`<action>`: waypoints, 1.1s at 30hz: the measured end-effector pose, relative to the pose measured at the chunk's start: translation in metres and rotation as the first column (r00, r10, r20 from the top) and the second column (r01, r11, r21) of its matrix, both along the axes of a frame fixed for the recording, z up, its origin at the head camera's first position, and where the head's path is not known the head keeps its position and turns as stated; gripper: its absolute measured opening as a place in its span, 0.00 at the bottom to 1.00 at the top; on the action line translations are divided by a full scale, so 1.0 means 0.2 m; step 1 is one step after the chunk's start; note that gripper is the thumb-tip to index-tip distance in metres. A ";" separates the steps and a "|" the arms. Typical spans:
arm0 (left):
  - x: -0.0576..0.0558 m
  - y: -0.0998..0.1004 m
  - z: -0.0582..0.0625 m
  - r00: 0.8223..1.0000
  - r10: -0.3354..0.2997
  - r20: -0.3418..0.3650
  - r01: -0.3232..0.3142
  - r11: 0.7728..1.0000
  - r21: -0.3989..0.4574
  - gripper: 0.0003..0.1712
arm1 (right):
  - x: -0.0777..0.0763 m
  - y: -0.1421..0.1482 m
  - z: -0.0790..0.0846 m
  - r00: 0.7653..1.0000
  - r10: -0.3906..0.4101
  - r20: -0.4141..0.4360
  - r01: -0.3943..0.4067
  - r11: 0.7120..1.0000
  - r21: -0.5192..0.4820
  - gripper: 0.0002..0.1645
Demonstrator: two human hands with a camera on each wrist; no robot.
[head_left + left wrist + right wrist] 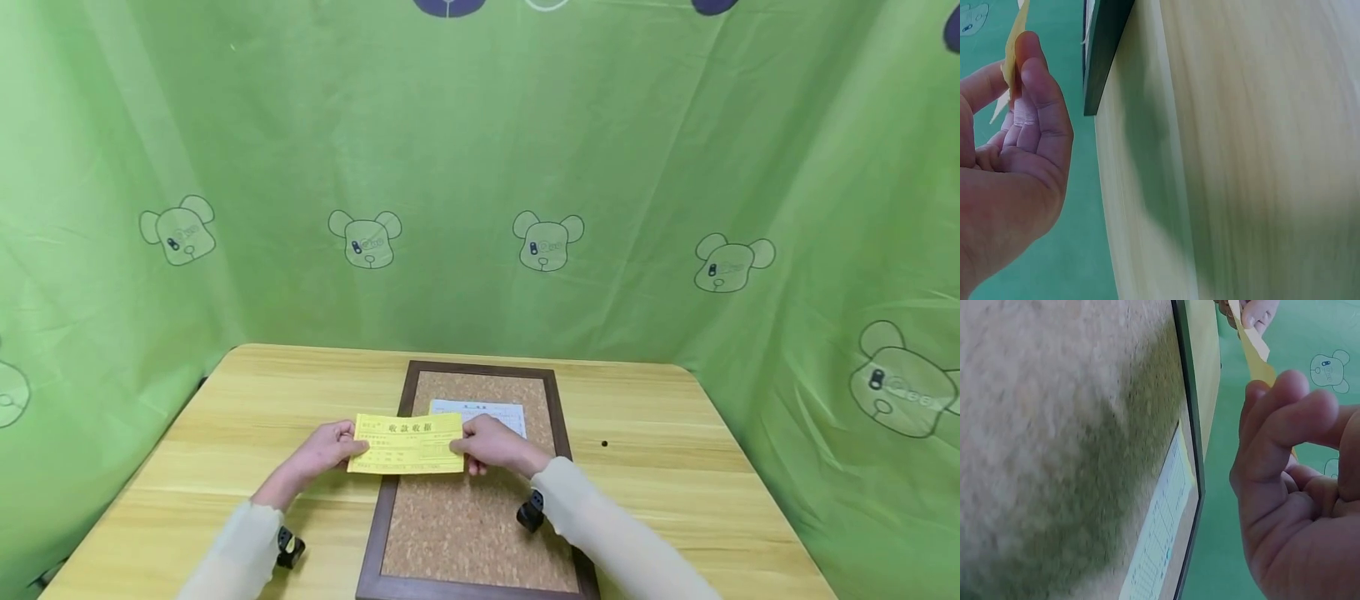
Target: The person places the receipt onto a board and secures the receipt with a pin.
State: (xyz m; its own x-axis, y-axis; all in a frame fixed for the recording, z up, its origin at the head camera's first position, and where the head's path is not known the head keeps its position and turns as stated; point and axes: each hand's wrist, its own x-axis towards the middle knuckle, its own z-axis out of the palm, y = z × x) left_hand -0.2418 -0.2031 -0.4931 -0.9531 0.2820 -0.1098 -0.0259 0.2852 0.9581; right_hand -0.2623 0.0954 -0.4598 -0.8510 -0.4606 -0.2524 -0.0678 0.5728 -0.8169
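Observation:
A yellow receipt slip with printed Chinese characters is held up by its two short ends over the left part of a cork board in a dark frame. My left hand pinches its left end between thumb and fingers; in the left wrist view the slip shows edge-on. The right end is pinched by my right hand. Behind the slip and right hand, a white printed sheet lies on the upper cork, partly covered in the head view; the right wrist view shows this sheet against the cork.
The board lies on a light wooden table. A small dark round object rests on the table right of the board. Green curtains with bear-head prints stand behind and at both sides.

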 end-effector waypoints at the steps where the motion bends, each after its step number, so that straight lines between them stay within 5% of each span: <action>1: 0.01 0.02 0.02 1.000 -0.003 -0.004 0.003 1.000 0.000 0.14 | 0.00 0.01 0.00 1.000 0.002 -0.003 -0.002 1.000 0.004 0.11; 10: 0.00 0.08 0.00 0.999 -0.038 0.007 0.037 0.998 0.043 0.12 | 0.02 0.10 0.01 1.000 0.007 0.006 -0.007 1.000 0.009 0.13; 33: 0.05 0.29 0.01 0.995 -0.092 -0.039 0.090 0.995 -0.033 0.10 | 0.07 0.31 0.00 1.000 0.012 0.010 -0.012 0.998 0.065 0.12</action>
State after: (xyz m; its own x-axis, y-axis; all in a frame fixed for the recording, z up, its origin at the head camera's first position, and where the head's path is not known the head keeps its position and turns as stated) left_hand -0.2323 -0.1447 -0.4913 -0.9275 0.3647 -0.0814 0.0404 0.3145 0.9484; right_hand -0.2488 0.1566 -0.4600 -0.8428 -0.4532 -0.2905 -0.0669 0.6236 -0.7788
